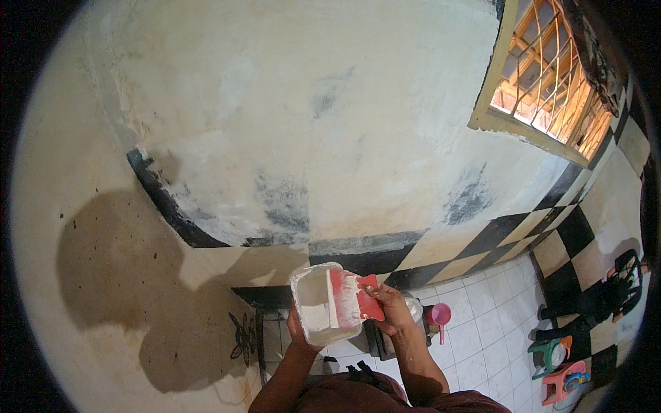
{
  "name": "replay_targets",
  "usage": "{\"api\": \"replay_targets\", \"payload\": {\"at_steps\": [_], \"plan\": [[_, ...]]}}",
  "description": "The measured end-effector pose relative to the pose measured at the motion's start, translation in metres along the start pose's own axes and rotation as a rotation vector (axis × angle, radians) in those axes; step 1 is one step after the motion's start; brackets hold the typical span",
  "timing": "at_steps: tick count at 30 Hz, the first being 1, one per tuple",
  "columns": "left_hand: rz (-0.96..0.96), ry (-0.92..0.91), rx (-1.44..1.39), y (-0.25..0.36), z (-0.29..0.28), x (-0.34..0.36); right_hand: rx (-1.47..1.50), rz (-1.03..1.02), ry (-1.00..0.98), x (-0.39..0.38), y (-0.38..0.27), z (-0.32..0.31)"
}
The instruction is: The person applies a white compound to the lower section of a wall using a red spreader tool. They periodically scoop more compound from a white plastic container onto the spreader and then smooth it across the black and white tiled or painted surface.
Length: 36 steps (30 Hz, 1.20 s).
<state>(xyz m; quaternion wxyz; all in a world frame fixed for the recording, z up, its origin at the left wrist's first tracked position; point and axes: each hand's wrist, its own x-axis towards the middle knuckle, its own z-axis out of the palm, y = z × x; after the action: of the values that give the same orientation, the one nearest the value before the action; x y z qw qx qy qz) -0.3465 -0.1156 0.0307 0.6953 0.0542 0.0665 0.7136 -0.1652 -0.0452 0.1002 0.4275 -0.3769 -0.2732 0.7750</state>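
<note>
Clock centred on the tub, 12 at the top of the view. White rectangular plastic tub (335,337) of pale, wet-looking paste (313,297) held up before the body. Left hand (300,333) at 7–8 o'clock, supporting its side; fingers mostly hidden behind, grip on the tub likely. Right hand (392,311) at 3: fingers closed on a broad, flat red scraper (350,303), paste-smeared, blade over the tub's right half.

Risks, my judgement: a hard press of the blade on the rim could tip the tub if the left grip slips; an overloaded blade could drip onto the white tiled floor (483,344).

Counts: tub, one; scraper, one; hands, two; pink round dipper with handle (441,314), one, at 3; plastic stools, two, green (542,356) and pinkish-red (554,383), between 3 and 4; barred, yellow-framed window (544,76), one, between 1 and 2.
</note>
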Motion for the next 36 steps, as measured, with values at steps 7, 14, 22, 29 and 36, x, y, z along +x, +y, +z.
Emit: {"api": "replay_targets", "payload": {"at_steps": [7, 14, 22, 29, 36], "plan": [[0.116, 0.077, 0.117, 0.002, 0.006, -0.007, 0.133, 0.075, -0.023, 0.003, -0.005, -0.016], [0.177, -0.037, 0.075, 0.018, -0.034, -0.014, 0.268, -0.054, 0.120, 0.078, 0.017, -0.052], [0.148, 0.126, -0.082, 0.025, -0.001, -0.038, -0.177, -0.354, 0.054, 0.172, 0.063, -0.197], [0.301, 0.123, -0.009, 0.040, -0.018, -0.059, 0.119, -0.290, 0.301, 0.164, 0.027, -0.136], [0.226, 0.158, -0.004, 0.032, 0.009, -0.048, 0.007, -0.466, 0.389, 0.209, -0.036, -0.117]]}}
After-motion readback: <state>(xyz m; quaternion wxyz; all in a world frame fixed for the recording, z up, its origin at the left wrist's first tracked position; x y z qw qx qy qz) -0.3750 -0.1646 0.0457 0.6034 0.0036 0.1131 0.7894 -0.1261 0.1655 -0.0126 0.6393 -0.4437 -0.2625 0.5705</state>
